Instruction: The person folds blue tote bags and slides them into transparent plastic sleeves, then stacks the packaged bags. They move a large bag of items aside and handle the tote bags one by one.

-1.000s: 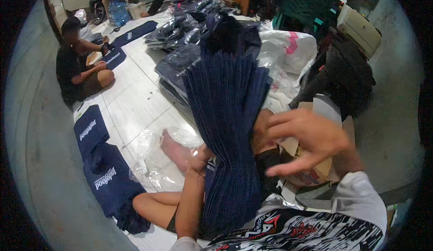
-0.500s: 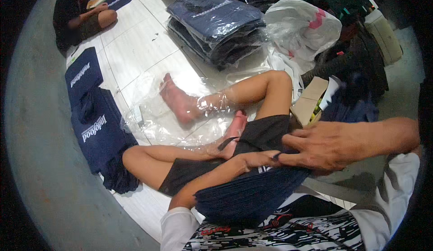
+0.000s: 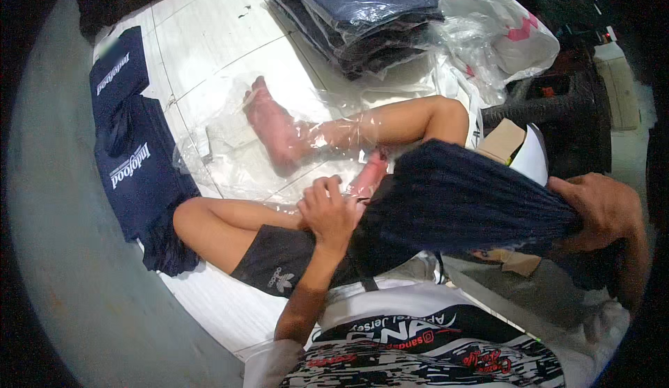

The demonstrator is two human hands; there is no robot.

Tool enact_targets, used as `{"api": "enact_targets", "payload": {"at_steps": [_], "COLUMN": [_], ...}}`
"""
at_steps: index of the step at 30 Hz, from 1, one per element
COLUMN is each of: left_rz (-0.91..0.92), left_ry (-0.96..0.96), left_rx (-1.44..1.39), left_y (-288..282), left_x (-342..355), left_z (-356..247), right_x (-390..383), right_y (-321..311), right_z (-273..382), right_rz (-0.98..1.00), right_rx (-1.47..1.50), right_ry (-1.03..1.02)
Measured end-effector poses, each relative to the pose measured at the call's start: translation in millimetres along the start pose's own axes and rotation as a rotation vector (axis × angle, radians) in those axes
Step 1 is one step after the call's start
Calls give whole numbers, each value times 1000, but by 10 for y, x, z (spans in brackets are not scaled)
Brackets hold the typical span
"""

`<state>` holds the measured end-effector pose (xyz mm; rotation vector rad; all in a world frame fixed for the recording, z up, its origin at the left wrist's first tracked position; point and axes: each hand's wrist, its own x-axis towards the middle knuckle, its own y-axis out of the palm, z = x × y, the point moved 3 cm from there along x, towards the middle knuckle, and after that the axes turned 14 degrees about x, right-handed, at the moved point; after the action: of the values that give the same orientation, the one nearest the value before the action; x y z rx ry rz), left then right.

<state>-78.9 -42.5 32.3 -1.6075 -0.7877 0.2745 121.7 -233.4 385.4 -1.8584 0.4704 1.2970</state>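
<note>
Right hand [image 3: 599, 210] has the narrow end of the pleated navy cloth bundle [image 3: 474, 200], gripped out to my right, though some of the fingers are hidden so I can't say how tight. Left hand [image 3: 331, 210] is half curled above my shorts [image 3: 268, 259], just short of the bundle's wide end, no cloth in it that I can see. Can't tell if those fingers are touching the clear plastic film [image 3: 230, 158] draped over my foot [image 3: 272, 127]. The bundle itself fans out over my lap toward that foot.

What worries me: one hand is doing all the holding. Loose pleats at the wide end could slide apart or twist out of line, since nothing's pinching them there. Film's another one, it's right by my left hand and could snag on a finger or get dragged along with the fabric. And the cardboard carton [image 3: 502, 141] sits right behind the bundle, so a low swing might catch its flap, I reckon.

Compared with half a second ago: both hands were together over my lap then, fabric bunched against my jersey [image 3: 411, 343]. Now the right one's well out to the side, the left has let go of that huddle, and the cloth's stretched between.
</note>
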Motion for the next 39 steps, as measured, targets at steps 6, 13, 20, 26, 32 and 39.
{"api": "enact_targets", "payload": {"at_steps": [6,13,20,26,32,39], "left_rz": [-8,-59,-76,-136,-177,-163], "left_ry": [-27,-86,-73,-78,3,38], "left_rx": [-340,-299,-326,-256,-238,-267], "left_y": [-250,-620,-777,-838,-1039,-1175], "left_x": [132,332,326,390,493,594], "left_z": [167,155,70,135,3,-118], "right_x": [110,559,946,1157,1251,1649], "right_y": [261,815,865,827,643,483], "right_z": [-133,124,464,808,1094,1513], "right_rz": [-199,-209,-286,-324,-373,-538], "right_rx": [-68,95,154,73,66,164], "right_ry": [-27,-255,-455,-537,-634,-791]}}
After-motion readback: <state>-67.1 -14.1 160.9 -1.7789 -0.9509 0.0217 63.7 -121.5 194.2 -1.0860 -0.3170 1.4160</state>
